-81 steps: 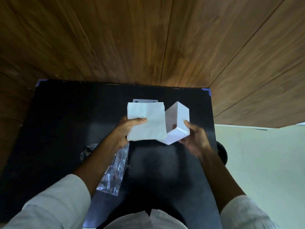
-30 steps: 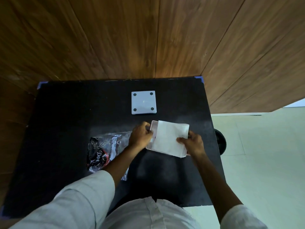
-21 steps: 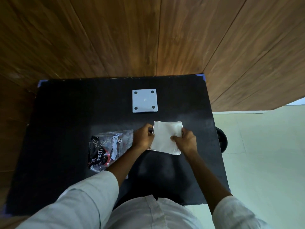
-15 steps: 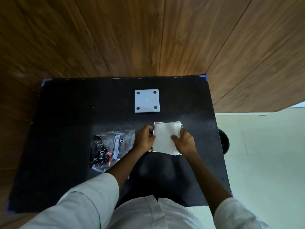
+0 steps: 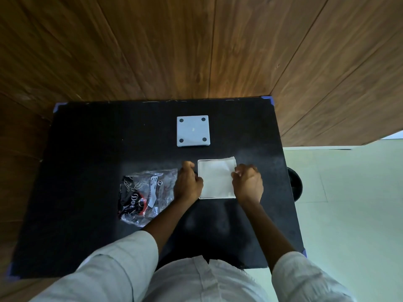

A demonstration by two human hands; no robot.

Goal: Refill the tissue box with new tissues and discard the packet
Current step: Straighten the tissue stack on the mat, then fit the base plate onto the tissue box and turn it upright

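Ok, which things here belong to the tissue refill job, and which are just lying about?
Part of the job:
- white square tissue box
- white stack of folded tissues in it
- grey square lid with four dark dots
- clear and black plastic packet
- left hand, right hand

Lying about:
- dark round object beyond the black table

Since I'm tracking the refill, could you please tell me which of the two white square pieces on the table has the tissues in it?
The nearer one, the tissue box between both hands, holds the tissues. The farther base plate shows four dark dots.
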